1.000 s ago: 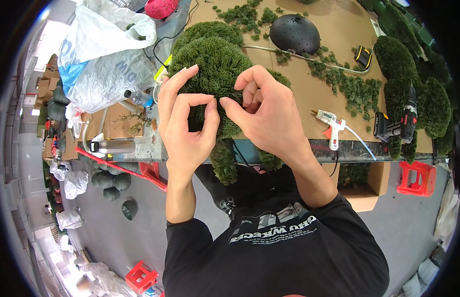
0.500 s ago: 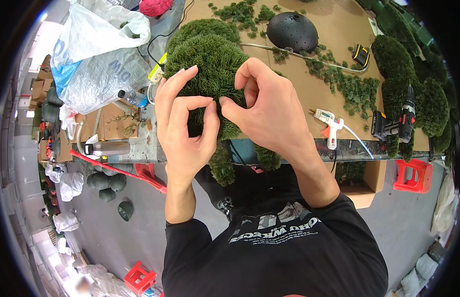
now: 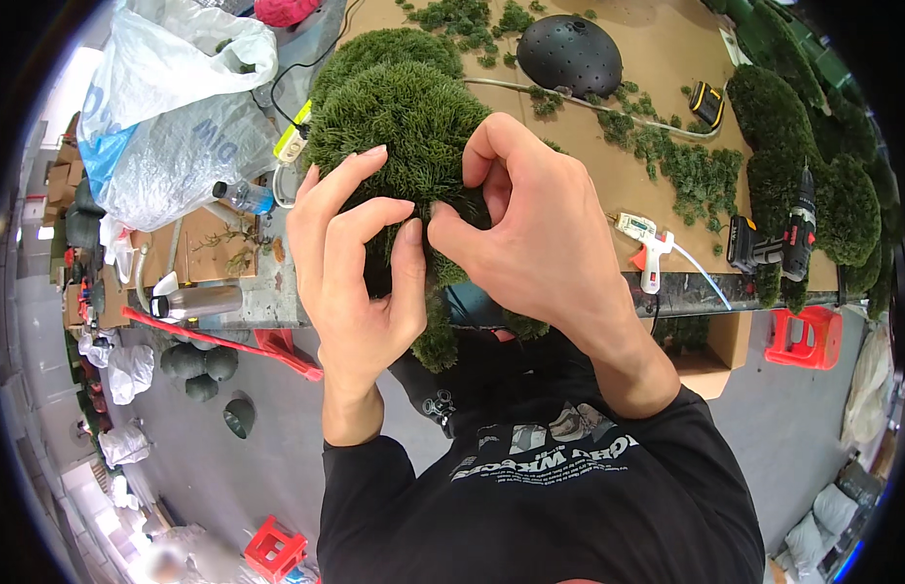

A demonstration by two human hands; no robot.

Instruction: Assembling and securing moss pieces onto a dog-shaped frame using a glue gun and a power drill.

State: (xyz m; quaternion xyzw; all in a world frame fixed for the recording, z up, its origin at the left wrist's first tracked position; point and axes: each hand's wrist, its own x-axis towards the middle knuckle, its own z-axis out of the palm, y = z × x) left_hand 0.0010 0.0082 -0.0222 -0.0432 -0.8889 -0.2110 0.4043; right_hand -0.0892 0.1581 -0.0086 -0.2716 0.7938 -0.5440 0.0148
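Observation:
A dense, rounded bush of artificial green foliage (image 3: 404,117) stands at the table's front edge, in front of my body. My left hand (image 3: 360,273) is over its near left side, thumb and index finger curved toward each other with a small gap between the tips. The other fingers are spread, and I see nothing held in them. Close beside it, my right hand (image 3: 535,219) is closed, with curled fingers and the thumb tip against the foliage near the bush's middle. Whatever its fingers grip is hidden behind the hand.
On the cardboard-covered table (image 3: 569,146) lie loose green sprigs (image 3: 705,180), a black perforated dome (image 3: 569,56), a white glue gun (image 3: 649,248) and a cordless drill (image 3: 798,224). Plastic bags (image 3: 180,117) and a metal bottle (image 3: 194,300) are at left. A red stool (image 3: 803,338) stands at right.
My left hand has moved slightly left and down, and its thumb and index tips have parted a little. The right hand stays nearly in place. The whole view has shifted slightly.

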